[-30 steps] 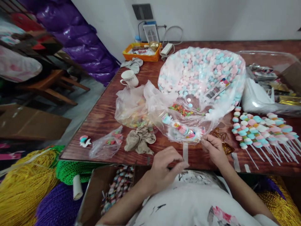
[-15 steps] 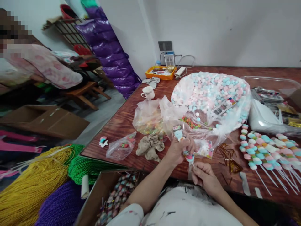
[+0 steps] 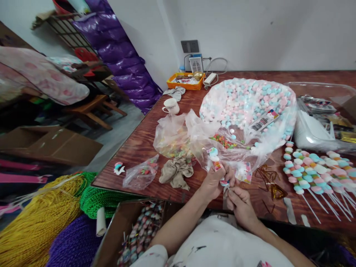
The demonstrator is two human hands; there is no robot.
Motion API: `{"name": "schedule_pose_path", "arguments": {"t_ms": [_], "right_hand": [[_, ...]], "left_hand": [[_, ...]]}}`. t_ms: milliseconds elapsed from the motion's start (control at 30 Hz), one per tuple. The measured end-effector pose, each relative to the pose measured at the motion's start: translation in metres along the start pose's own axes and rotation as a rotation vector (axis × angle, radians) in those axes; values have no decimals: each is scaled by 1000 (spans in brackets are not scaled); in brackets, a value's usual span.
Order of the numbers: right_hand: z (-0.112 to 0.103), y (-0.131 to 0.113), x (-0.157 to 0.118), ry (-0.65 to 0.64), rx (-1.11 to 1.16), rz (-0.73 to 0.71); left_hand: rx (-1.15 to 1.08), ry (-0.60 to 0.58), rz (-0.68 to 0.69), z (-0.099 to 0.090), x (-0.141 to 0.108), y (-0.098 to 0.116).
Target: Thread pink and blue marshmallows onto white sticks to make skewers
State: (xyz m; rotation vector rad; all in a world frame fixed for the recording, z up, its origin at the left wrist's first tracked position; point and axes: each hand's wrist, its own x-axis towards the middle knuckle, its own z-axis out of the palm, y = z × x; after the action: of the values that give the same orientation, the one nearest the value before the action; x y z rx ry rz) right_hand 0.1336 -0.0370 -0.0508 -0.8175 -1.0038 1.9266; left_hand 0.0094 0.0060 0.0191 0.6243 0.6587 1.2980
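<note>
Near the table's front edge my left hand (image 3: 215, 182) is closed round a candy skewer (image 3: 213, 154) in clear wrapping, its pale blue and white top poking out above the fingers. My right hand (image 3: 240, 204) pinches the lower end of the same skewer, just below and right of the left hand. The fingertips hide the exact grip. Beyond the hands lie a plastic bag with small orange and green candies (image 3: 223, 141) and a printed packet (image 3: 244, 172). Gold twist ties (image 3: 269, 181) lie to the right.
A large bag of marshmallows (image 3: 247, 104), finished skewers (image 3: 314, 174), a clear tub (image 3: 314, 142), a crumpled cloth (image 3: 176, 172), a cup (image 3: 171, 106) and an orange tray (image 3: 185, 86) are on the table. A box of skewers (image 3: 111, 237) stands below its front edge.
My right hand has come up closer to my left hand at the skewer's lower end. More of the skewer's top shows above my left hand. The view has shifted slightly.
</note>
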Motion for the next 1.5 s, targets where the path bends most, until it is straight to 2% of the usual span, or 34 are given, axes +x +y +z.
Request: {"name": "schedule_pose_path", "arguments": {"t_ms": [133,267,367,600,833,933,1000,1067,1200,1500], "right_hand": [[-1,-8,4,-15,59,8],[0,-13,3,-78,70,45],[0,-12,2,-115,28,55],[4,-6,-1,-76,28,29],[4,-24,11,32,143,25],[1,-34,15,73,247,47],[0,-37,16,78,293,77],[0,-37,16,60,314,107],[0,-37,14,21,323,140],[-7,-37,9,-7,330,194]], "left_hand": [[82,9,37,-7,7,13],[132,107,104,-8,21,38],[123,167,126,-2,27,44],[29,116,68,8,20,19],[-4,245,17,-5,6,-10],[165,310,136,-17,-4,-17],[386,354,221,-24,-10,-17],[607,360,251,-30,-14,-14],[935,270,287,-35,-14,-5],[1422,136,581,-39,-10,4]]}}
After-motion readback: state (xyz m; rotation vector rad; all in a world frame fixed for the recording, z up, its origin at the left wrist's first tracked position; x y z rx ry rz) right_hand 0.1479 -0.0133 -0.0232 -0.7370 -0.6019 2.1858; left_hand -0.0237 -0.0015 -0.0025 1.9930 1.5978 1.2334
